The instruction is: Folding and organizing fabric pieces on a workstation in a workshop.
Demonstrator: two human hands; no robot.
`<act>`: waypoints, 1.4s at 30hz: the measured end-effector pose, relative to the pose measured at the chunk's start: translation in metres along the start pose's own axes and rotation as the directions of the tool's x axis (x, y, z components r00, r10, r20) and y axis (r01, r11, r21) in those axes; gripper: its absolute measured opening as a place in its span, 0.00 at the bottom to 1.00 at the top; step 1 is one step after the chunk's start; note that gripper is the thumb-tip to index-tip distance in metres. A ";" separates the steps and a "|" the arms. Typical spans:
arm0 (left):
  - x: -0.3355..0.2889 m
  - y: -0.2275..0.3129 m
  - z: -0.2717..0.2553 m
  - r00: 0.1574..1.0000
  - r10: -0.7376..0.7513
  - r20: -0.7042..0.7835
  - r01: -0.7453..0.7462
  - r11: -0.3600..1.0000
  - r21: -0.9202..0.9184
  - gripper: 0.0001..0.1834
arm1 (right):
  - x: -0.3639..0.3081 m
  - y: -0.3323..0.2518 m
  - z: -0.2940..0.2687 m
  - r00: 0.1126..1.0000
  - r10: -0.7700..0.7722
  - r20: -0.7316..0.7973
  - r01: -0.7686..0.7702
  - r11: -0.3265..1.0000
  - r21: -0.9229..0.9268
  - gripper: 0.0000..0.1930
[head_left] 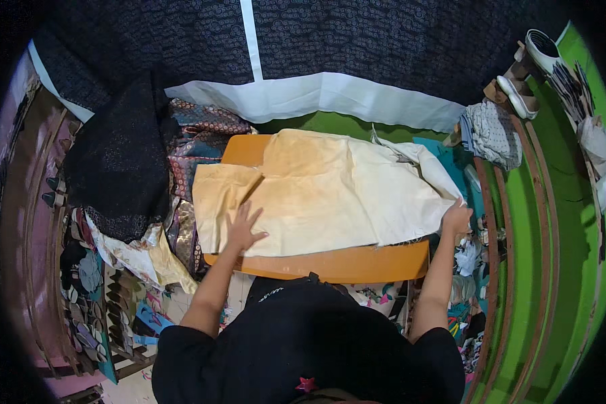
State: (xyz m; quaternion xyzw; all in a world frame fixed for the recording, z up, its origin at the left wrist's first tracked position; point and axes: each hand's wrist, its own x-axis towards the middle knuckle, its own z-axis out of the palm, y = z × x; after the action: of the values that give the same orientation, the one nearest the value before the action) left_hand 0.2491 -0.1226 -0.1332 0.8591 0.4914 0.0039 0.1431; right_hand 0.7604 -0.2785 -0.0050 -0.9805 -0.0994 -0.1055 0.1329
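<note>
Small white lettering (271, 294) shows on black fabric at the person's lap, but it is too small for me to read. The orange tabletop (323, 269) has rounded corners, and the cream cloth (316, 195) lies spread over it. The left hand (244, 232) rests flat upon this cloth, fingers apart; the right hand (457, 219) pinches its right edge. Behind hangs a black patterned curtain (363, 47) with white border; at right stands a green wall (549, 121).

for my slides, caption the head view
Pale cloth on orange table, left hand spread on top, right hand gripping an edge.
</note>
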 end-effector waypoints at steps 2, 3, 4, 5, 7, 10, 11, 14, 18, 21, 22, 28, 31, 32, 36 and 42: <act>-0.001 -0.014 -0.019 0.991 -0.108 0.083 0.111 0.993 -0.036 0.41 | -0.006 -0.006 -0.004 0.987 -0.135 -0.082 0.134 0.991 -0.013 0.24; 0.004 -0.009 -0.028 0.992 -0.098 0.085 0.101 0.994 -0.038 0.41 | -0.009 -0.003 0.004 0.936 -0.235 -0.262 0.254 0.966 0.041 0.14; 0.010 -0.002 -0.038 0.981 -0.152 0.124 0.152 0.988 0.007 0.39 | -0.009 -0.003 0.016 0.937 -0.228 -0.266 0.246 0.969 0.036 0.14; 0.015 0.003 -0.044 0.964 -0.214 0.159 0.207 0.977 0.056 0.36 | -0.010 -0.006 0.032 0.925 -0.287 -0.250 0.324 0.938 0.121 0.10; 0.039 0.011 -0.036 0.975 -0.181 0.126 0.190 0.980 -0.064 0.31 | -0.031 -0.024 0.056 0.873 -0.415 -0.254 0.472 0.849 0.236 0.07; 0.076 0.036 -0.006 0.979 -0.142 -0.145 -0.003 0.704 -0.711 0.22 | -0.117 -0.079 0.044 0.613 -0.741 -0.273 0.770 0.483 0.418 0.10; 0.088 0.072 -0.021 0.992 -0.080 -0.094 -0.040 0.513 -0.857 0.22 | -0.128 -0.074 0.072 0.523 -0.820 -0.232 0.819 0.409 0.402 0.11; 0.103 0.124 -0.040 0.991 -0.048 -0.126 -0.115 0.192 -0.975 0.23 | -0.206 -0.087 0.053 0.275 -0.959 -0.072 0.821 0.195 0.537 0.13; 0.115 0.169 -0.044 0.868 0.219 -0.446 -0.468 0.661 -0.586 0.26 | -0.261 -0.050 0.096 0.053 -0.939 0.341 0.881 0.205 0.426 0.19; 0.101 0.208 -0.031 0.738 0.515 -0.435 -0.673 0.607 -0.423 0.28 | -0.269 -0.043 0.104 0.081 -0.972 0.220 0.915 0.159 0.369 0.17; 0.093 0.222 -0.027 0.719 0.577 -0.387 -0.694 0.614 -0.375 0.29 | -0.270 -0.039 0.118 0.113 -0.991 0.072 0.941 0.130 0.311 0.16; 0.103 0.212 0.045 0.859 0.473 -0.193 -0.511 0.815 -0.274 0.16 | -0.267 -0.043 0.090 -0.037 -0.818 0.574 0.903 0.218 0.370 0.17; 0.105 0.207 0.033 0.898 0.379 -0.222 -0.438 0.804 -0.401 0.09 | -0.268 -0.034 0.083 0.044 -0.906 0.422 0.860 0.249 0.445 0.16; 0.106 0.207 0.026 0.949 0.258 -0.181 -0.314 0.822 -0.475 0.10 | -0.267 -0.032 0.076 0.078 -0.933 0.353 0.816 0.263 0.515 0.15; 0.127 0.182 -0.012 0.810 -0.404 -0.425 -0.227 0.452 -0.863 0.08 | -0.264 -0.026 0.077 0.188 -0.924 0.334 0.693 0.365 0.621 0.24; 0.092 0.129 -0.063 0.667 -0.548 -0.505 -0.364 0.351 -0.862 0.07 | -0.240 -0.030 0.103 0.717 -0.634 0.290 -0.034 0.383 0.923 0.23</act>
State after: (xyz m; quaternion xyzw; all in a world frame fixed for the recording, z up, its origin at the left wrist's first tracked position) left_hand 0.3963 -0.0912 -0.0526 0.5015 0.4625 0.6179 0.3909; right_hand 0.5428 -0.2609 -0.1510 -0.6974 -0.3657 0.2599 0.5588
